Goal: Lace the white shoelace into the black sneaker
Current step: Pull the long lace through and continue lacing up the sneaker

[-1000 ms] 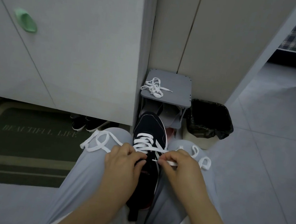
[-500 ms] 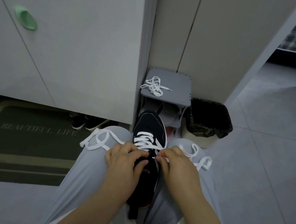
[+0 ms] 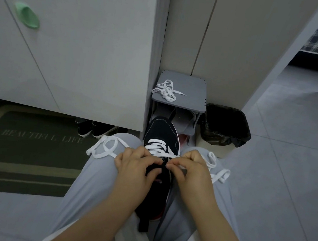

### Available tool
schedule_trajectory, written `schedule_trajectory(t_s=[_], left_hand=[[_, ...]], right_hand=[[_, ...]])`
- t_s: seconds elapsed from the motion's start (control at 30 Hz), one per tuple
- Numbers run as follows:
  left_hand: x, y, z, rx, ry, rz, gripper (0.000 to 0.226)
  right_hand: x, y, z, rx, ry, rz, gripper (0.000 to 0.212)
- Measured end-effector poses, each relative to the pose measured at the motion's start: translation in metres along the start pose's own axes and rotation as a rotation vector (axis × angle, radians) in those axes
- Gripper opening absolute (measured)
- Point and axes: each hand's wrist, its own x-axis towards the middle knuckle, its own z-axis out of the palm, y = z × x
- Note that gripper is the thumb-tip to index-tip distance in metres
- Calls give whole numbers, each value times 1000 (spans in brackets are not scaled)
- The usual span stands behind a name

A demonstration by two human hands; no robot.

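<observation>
Across the upper left of the head view, a pale cupboard (image 3: 82,49) is occupying the largest area, with the grey tiled floor (image 3: 268,175) spreading out to the right. Lower left, a dark doormat (image 3: 17,158) is lying flat beside the person's knees. Light grey trousers (image 3: 92,188) are covering both legs. A black-lined bin (image 3: 226,127) is standing just beside a small grey shelf (image 3: 190,88), on its right. The black sneaker (image 3: 161,132) is resting between the knees, its toe pointing away from the person toward that shelf. The left hand (image 3: 133,169) is gripping the sneaker at the tongue, fingers curled over the upper. The right hand (image 3: 193,173) is pinching the white shoelace (image 3: 156,147) between thumb and forefinger at the sneaker's right eyelet row. The shoelace is already crossing the eyelets nearer the toe, and its loose ends are trailing over the left knee and the right knee. A spare lace (image 3: 166,90) is lying tangled on the shelf top. A green handle (image 3: 27,15) is sitting on the cupboard door.
</observation>
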Motion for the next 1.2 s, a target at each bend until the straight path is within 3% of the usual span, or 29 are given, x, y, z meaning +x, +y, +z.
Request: schedule_trajectory(t_s=[0.2,0.3,0.37,0.47,0.57,0.63,0.67,0.73,0.83,0.9,0.97,1.07,1.2], left_hand=[[2,2,-10,65,-33,57,5],[-1,-2,-22,27,-30,14,14],[-3,-1,-39,-196,-62,-43,12],[-1,12,-64,-626,-88,-176,14],[0,22,-75,-982,-72,-265,21],[3,20,-84,-1066,-27,-302,20],[5,16,-89,-989,-11,-299,19],[12,4,-94,-566,-19,-206,15],[22,-10,-87,65,-218,147,24],[24,-13,-75,327,-336,288,26],[27,-10,-66,458,-325,311,17],[29,-5,-62,262,-256,256,20],[29,5,-80,-390,-133,-67,23]], right_hand=[[-4,-1,0,-5,-21,-21,12],[-7,-3,-4,-24,87,-28,19],[-5,-5,-5,-75,152,-109,23],[1,-6,3,-208,70,-147,34],[5,-7,7,-383,34,-124,20],[8,-6,-2,-402,98,-161,21],[8,-6,-7,-361,104,-165,24],[9,-9,-22,-207,65,-104,18],[7,-15,-45,106,-63,59,18],[5,-19,-57,243,-30,87,25],[3,-23,-66,406,35,124,30],[1,-22,-74,552,105,176,32],[0,-16,-72,612,107,263,33]])
